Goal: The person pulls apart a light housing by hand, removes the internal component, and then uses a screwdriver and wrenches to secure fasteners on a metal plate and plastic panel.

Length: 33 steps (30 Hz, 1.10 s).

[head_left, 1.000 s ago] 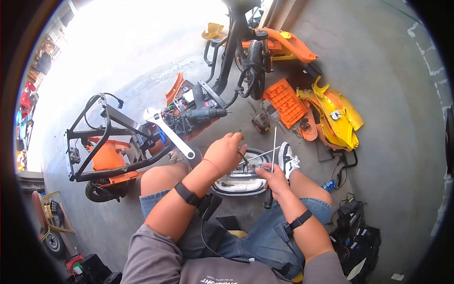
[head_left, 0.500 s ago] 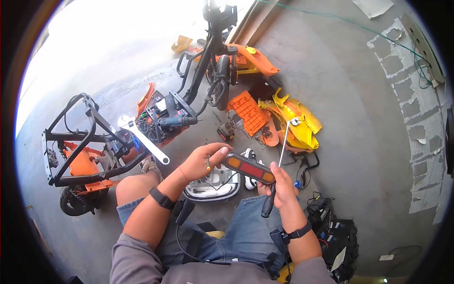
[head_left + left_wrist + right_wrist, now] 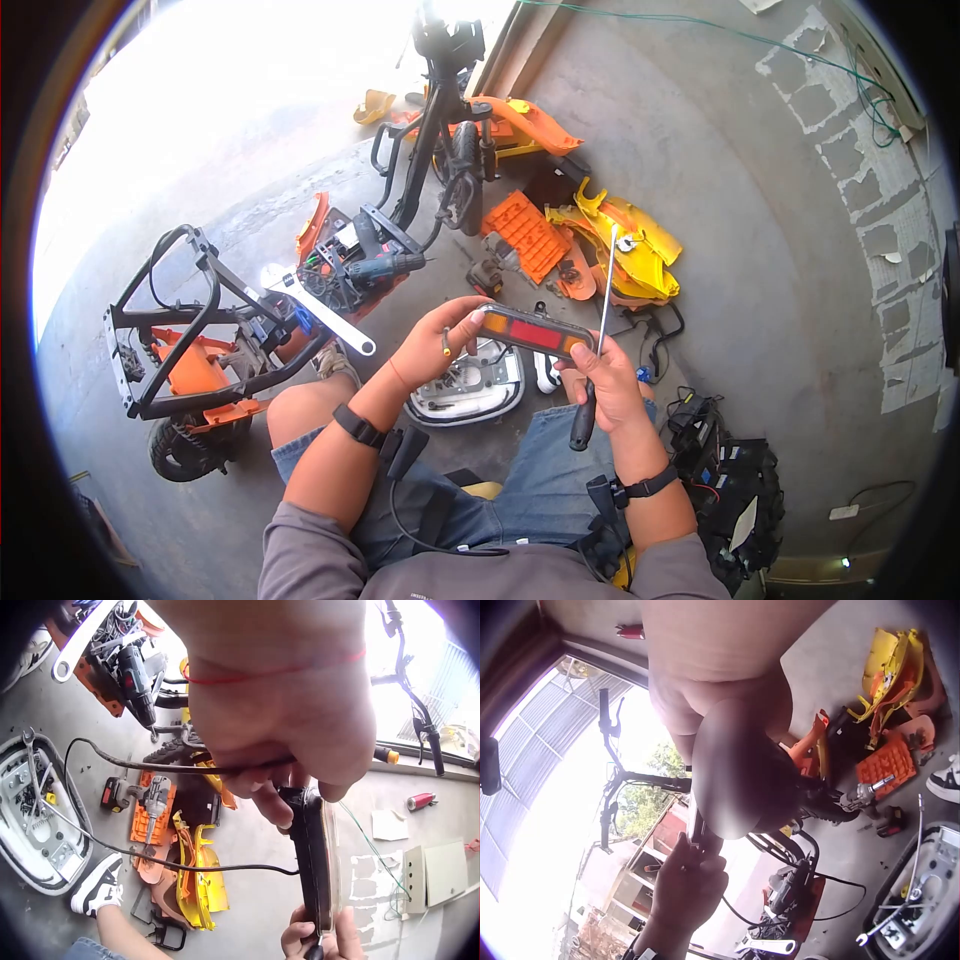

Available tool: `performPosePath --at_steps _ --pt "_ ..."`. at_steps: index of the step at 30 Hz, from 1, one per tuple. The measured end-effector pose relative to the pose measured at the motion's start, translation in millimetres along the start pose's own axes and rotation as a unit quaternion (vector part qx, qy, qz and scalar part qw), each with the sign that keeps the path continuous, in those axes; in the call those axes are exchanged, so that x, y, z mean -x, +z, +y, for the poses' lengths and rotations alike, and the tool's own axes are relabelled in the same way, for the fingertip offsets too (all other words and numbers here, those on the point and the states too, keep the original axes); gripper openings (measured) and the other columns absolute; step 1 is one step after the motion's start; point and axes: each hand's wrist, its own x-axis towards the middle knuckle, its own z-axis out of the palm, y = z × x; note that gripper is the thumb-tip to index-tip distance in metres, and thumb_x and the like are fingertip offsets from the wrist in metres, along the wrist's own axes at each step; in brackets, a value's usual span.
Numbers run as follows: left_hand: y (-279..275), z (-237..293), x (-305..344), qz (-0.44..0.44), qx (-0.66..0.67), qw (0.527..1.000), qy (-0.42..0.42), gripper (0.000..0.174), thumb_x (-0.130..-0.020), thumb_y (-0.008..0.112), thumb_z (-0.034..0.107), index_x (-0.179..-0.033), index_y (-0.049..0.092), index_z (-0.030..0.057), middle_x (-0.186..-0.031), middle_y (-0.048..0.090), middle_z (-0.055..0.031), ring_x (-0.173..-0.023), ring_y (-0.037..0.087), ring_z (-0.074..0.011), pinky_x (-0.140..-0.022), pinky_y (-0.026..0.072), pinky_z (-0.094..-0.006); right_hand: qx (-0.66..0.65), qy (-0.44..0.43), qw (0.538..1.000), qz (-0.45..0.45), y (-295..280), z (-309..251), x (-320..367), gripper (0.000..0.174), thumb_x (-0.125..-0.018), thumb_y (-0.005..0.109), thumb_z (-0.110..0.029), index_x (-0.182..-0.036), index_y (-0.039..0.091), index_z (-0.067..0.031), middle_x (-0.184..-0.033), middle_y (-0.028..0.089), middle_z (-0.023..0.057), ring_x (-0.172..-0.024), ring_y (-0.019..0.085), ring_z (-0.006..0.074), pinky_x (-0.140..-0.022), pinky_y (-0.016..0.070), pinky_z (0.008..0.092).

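Note:
A long tail light (image 3: 535, 331) with amber ends and a red middle is held level in front of the body, lens up toward the head camera. My left hand (image 3: 448, 338) grips its left end, with a cable's yellow-orange tip (image 3: 390, 756) sticking out at the hand. Thumb and fingers of my right hand (image 3: 612, 388) hold the other end, and the same hand keeps a long screwdriver (image 3: 582, 426) in its palm, black handle down and shaft pointing away. From the side, the left wrist view shows the light's black housing (image 3: 309, 851), with black cables (image 3: 202, 866) running near it.
Below the hands, a white, black-rimmed shell (image 3: 465, 410) holds wrenches and small parts. A stripped scooter frame (image 3: 200, 300) stands left, bearing a large wrench (image 3: 330, 318) and a drill (image 3: 385, 266). Yellow panels (image 3: 640, 255) and an orange panel (image 3: 522, 235) lie ahead; black battery-like blocks (image 3: 735, 500) sit right.
My hands have risen from the white shell and now hold the tail light between them, its lens turned into view. The screwdriver has stayed in my right hand. The head view has shifted right.

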Motion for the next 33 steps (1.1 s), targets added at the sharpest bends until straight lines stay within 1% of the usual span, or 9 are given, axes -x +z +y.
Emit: performPosePath --at_steps 5,7,11,16,26,28,29,31,33 --pt "1 -5 3 0.013 -0.038 0.998 -0.042 0.041 -0.103 0.053 0.033 -0.126 0.058 -0.0008 -0.096 0.063 -0.0048 -0.080 0.058 -0.0110 -0.076 0.0492 -0.0277 0.055 -0.017 0.998 0.009 3 11 -4 0.038 -0.093 0.070 -0.023 -0.116 0.055 0.0025 -0.099 0.066 0.0100 -0.082 0.065 0.0125 -0.043 0.0434 0.0183" --pt "3 -10 3 0.063 -0.104 0.992 0.015 0.042 -0.104 0.051 0.034 -0.122 0.059 -0.0020 -0.097 0.066 -0.0084 -0.086 0.060 -0.0154 -0.081 0.0489 -0.0313 0.059 -0.016 0.998 0.009 7 13 -5 0.037 -0.093 0.070 -0.025 -0.114 0.055 0.0022 -0.098 0.066 0.0089 -0.080 0.065 0.0114 -0.043 0.0432 0.0181" --pt "4 -16 3 0.098 -0.146 0.984 0.024 0.044 -0.104 0.049 0.037 -0.117 0.060 -0.0035 -0.098 0.067 -0.0121 -0.092 0.060 -0.0187 -0.083 0.0479 -0.0336 0.072 -0.012 0.997 0.027 15 14 -1 0.036 -0.095 0.067 -0.032 -0.108 0.057 0.0008 -0.096 0.066 0.0082 -0.072 0.065 0.0107 -0.042 0.0423 0.0184" --pt "2 -23 0 0.107 -0.081 0.991 -0.005 0.047 -0.105 0.046 0.039 -0.108 0.064 -0.0046 -0.091 0.067 -0.0100 -0.088 0.060 -0.0156 -0.080 0.0474 -0.0320 0.076 -0.012 0.997 0.031 15 16 -1 0.038 -0.096 0.064 -0.036 -0.108 0.057 0.0003 -0.096 0.065 0.0091 -0.065 0.064 0.0110 -0.040 0.0412 0.0188" --pt "7 -6 7 0.135 -0.055 0.989 0.005 0.043 -0.105 0.047 0.036 -0.114 0.064 -0.0026 -0.095 0.068 -0.0062 -0.089 0.060 -0.0127 -0.081 0.0476 -0.0284 0.043 -0.015 0.999 0.031 25 1 -2 0.049 -0.103 0.047 -0.046 -0.111 0.057 0.0013 -0.096 0.065 0.0091 -0.059 0.059 0.0102 -0.039 0.0401 0.0182" --pt "8 -7 7 0.129 -0.034 0.990 0.040 0.043 -0.105 0.047 0.037 -0.120 0.062 -0.0005 -0.078 0.056 0.0034 -0.062 0.045 -0.0034 -0.056 0.0358 -0.0197 0.029 -0.019 0.999 0.027 26 -1 -1 0.051 -0.103 0.045 -0.047 -0.113 0.057 0.0017 -0.095 0.065 0.0091 -0.059 0.058 0.0098 -0.039 0.0400 0.0182" --pt "8 -6 7 0.128 -0.033 0.990 0.039 0.043 -0.105 0.047 0.037 -0.120 0.062 -0.0005 -0.078 0.056 0.0034 -0.062 0.045 -0.0034 -0.056 0.0358 -0.0197 0.022 -0.020 0.999 0.021 25 -2 -2 0.053 -0.103 0.044 -0.048 -0.115 0.057 0.0027 -0.093 0.064 0.0091 -0.059 0.058 0.0098 -0.039 0.0403 0.0184" --pt "6 -5 7 0.130 -0.006 0.991 0.018 0.042 -0.105 0.046 0.036 -0.117 0.064 -0.0004 -0.092 0.065 -0.0026 -0.080 0.057 -0.0084 -0.071 0.0463 -0.0243 0.015 -0.023 0.999 0.017 24 -4 0 0.055 -0.104 0.043 -0.048 -0.117 0.057 0.0036 -0.092 0.064 0.0090 -0.060 0.059 0.0098 -0.039 0.0405 0.0187" --pt "8 -4 12 0.124 0.013 0.992 0.005 0.042 -0.106 0.046 0.036 -0.118 0.063 0.0003 -0.089 0.063 -0.0012 -0.074 0.054 -0.0066 -0.066 0.0445 -0.0230 0.015 -0.031 0.999 -0.011 24 -6 1 0.057 -0.104 0.042 -0.048 -0.120 0.055 0.0053 -0.091 0.063 0.0087 -0.060 0.059 0.0099 -0.039 0.0409 0.0186"
